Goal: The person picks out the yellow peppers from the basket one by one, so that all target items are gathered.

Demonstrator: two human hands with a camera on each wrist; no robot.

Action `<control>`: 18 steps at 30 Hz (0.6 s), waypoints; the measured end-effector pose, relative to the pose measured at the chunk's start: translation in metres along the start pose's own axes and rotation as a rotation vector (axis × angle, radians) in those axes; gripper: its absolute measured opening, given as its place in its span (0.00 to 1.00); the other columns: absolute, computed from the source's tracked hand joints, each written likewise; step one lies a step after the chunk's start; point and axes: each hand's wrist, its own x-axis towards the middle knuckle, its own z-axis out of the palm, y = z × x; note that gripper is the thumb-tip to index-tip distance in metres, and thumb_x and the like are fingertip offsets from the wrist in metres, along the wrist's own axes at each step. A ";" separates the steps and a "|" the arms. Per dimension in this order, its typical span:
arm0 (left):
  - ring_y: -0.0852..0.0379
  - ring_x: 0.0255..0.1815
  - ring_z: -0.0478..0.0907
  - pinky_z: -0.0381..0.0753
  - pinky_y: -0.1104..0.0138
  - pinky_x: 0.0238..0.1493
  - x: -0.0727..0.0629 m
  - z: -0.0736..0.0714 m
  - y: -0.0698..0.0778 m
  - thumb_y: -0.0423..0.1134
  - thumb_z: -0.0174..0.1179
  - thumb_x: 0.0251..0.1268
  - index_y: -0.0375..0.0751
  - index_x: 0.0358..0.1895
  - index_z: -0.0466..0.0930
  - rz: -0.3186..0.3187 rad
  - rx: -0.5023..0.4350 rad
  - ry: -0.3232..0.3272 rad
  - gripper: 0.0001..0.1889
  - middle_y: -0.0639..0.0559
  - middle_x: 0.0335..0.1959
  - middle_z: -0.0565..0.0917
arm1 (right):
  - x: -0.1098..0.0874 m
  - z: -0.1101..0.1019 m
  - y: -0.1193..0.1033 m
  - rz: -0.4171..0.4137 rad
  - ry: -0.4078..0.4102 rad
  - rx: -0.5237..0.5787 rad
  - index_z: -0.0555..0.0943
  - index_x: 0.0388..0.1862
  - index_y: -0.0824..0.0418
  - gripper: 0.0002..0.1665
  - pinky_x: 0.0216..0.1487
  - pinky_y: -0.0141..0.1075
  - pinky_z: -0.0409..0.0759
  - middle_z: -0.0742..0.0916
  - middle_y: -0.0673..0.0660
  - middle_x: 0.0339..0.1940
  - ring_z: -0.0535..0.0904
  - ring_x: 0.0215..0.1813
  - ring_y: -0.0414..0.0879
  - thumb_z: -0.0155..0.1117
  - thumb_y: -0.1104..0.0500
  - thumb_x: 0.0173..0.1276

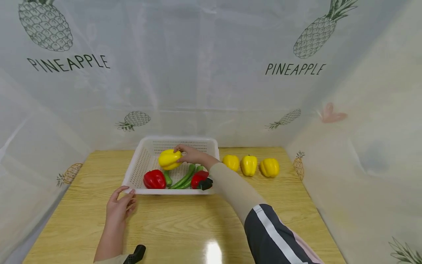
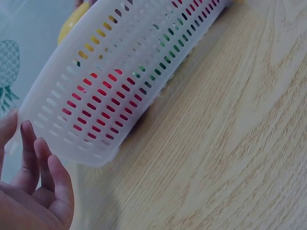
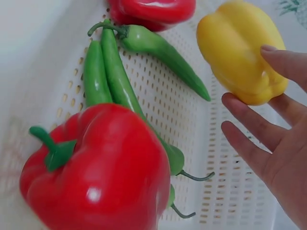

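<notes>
A white perforated plastic basket [image 1: 130, 170] stands on the wooden table. My left hand [image 1: 119, 207] pinches its near left corner rim between thumb and fingers, while the other fingers curve loosely outside the wall. Above the basket floor, my right hand [image 1: 191, 154] holds a yellow bell pepper [image 3: 242, 50] with thumb and fingertips. Inside the basket lie a red bell pepper [image 1: 155, 179] at the near left and another red bell pepper [image 3: 103, 167] with a green stem at the near right. Three long green chili peppers [image 3: 163, 57] lie between them.
Three yellow bell peppers [image 1: 249, 165] sit in a row on the wooden table [image 1: 178, 223], right of the basket. A pale curtain [image 1: 204, 84] with pineapple prints hangs behind and at both sides. My right forearm crosses the basket's right side.
</notes>
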 end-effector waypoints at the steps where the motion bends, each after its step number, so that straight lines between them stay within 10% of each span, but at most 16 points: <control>1: 0.65 0.27 0.80 0.82 0.71 0.31 0.000 0.001 0.000 0.42 0.65 0.66 0.53 0.55 0.69 0.000 0.004 -0.003 0.18 0.62 0.25 0.84 | -0.003 -0.002 0.001 -0.006 0.005 -0.006 0.73 0.59 0.53 0.22 0.62 0.41 0.71 0.75 0.52 0.66 0.68 0.67 0.47 0.67 0.58 0.68; 18: 0.64 0.26 0.80 0.82 0.70 0.30 -0.004 0.000 0.002 0.42 0.66 0.64 0.55 0.51 0.72 0.004 -0.014 0.000 0.16 0.60 0.25 0.84 | -0.056 -0.022 0.022 -0.130 0.077 0.093 0.71 0.59 0.61 0.22 0.56 0.37 0.76 0.76 0.58 0.62 0.71 0.63 0.52 0.65 0.63 0.69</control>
